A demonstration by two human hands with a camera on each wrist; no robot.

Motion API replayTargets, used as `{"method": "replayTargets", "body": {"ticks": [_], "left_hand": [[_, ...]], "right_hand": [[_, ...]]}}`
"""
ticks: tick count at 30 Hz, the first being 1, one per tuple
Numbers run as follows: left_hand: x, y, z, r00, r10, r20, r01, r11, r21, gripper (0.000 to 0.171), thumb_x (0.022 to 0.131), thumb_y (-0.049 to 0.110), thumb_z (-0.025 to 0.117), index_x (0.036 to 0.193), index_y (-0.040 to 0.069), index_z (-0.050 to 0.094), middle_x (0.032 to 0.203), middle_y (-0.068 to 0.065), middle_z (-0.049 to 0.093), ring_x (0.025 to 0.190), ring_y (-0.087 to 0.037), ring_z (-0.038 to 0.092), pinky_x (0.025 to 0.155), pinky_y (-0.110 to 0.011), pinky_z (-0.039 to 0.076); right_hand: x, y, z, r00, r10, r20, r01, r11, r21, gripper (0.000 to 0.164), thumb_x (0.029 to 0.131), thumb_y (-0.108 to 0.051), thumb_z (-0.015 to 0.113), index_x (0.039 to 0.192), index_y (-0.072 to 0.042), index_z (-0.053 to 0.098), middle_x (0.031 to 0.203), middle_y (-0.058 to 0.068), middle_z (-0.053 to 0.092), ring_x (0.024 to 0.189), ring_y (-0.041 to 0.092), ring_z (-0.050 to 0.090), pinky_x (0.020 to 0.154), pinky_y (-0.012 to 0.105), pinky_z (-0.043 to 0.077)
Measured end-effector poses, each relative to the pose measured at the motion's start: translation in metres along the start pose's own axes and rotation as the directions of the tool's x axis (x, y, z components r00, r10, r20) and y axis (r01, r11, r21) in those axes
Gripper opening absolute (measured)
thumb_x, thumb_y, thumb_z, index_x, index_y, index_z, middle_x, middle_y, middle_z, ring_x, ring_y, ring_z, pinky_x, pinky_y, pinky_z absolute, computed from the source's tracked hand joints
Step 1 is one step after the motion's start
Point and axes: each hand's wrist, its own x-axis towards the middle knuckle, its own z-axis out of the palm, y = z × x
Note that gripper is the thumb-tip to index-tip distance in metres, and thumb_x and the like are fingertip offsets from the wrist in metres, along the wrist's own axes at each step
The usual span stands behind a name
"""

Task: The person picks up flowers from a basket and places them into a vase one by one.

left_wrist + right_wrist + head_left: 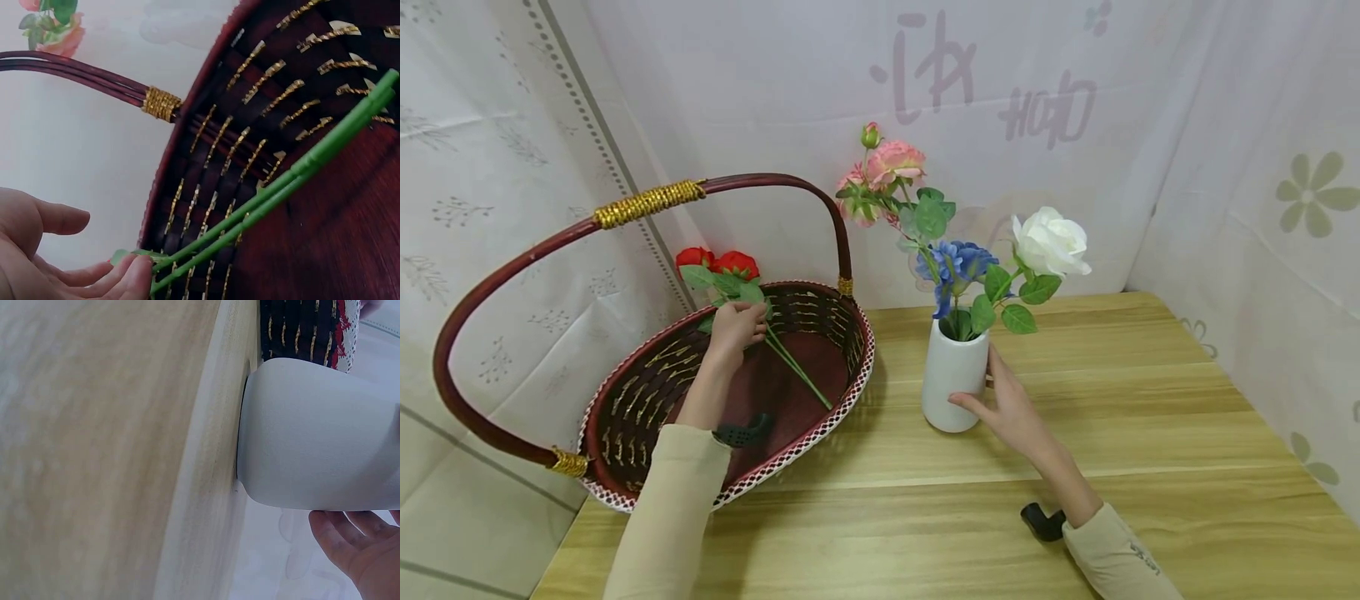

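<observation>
My left hand (pixel 737 329) is over the wicker basket (pixel 865 358), pinching the green stems (pixel 294 169) of the red artificial flowers (pixel 735 265). Their blooms are at the basket's back rim and the stems slant down toward its inside. On the table, the white vase (pixel 953 379) stands upright. My right hand (pixel 1003 408) holds its right side, thumb in front and fingers partly hidden behind. In the vase are pink flowers (pixel 895 162), a blue flower (pixel 958 262) and a white rose (pixel 1051 240).
A tall dark red handle (pixel 775 181) with gold wrapping (pixel 651 202) arches over the basket. The wooden table (pixel 1112 400) extends right of the vase. Behind it hangs a pale printed curtain (pixel 760 92). A black wrist device (pixel 1042 522) is at my right wrist.
</observation>
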Motion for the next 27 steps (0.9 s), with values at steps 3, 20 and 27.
{"method": "replayTargets", "body": {"ticks": [3,20,27], "left_hand": [[0.002,-0.001,0.0,1.0,-0.017,-0.01,0.018,1.0,0.014,0.061,0.106,0.027,0.05,0.152,-0.008,0.03,0.145,-0.026,0.047,0.116,-0.026,0.059,0.09,-0.026,0.057],[0.015,-0.01,-0.006,0.995,-0.055,0.078,0.056,0.998,-0.013,0.059,0.107,0.019,0.048,0.152,-0.012,0.027,0.145,-0.029,0.046,0.103,-0.012,0.065,0.099,-0.027,0.052],[0.016,-0.011,-0.005,0.996,-0.049,0.078,0.048,0.999,0.011,0.058,0.106,0.017,0.051,0.151,-0.013,0.028,0.148,-0.029,0.044,0.104,-0.013,0.068,0.097,-0.027,0.053]], "right_hand": [[0.0,0.0,0.001,1.0,0.001,0.001,-0.001,1.0,-0.001,0.099,0.092,-0.034,0.077,0.163,-0.019,0.01,0.15,0.014,0.043,0.13,0.033,0.05,0.101,0.053,0.051],[0.001,0.002,0.002,1.0,-0.004,-0.007,0.004,1.0,0.005,0.098,0.091,-0.034,0.077,0.163,-0.02,0.012,0.149,0.013,0.044,0.129,0.032,0.051,0.1,0.053,0.051],[0.001,0.002,0.001,1.0,-0.005,-0.007,0.005,1.0,-0.002,0.098,0.091,-0.034,0.078,0.163,-0.019,0.012,0.148,0.013,0.044,0.129,0.032,0.052,0.1,0.053,0.052]]}}
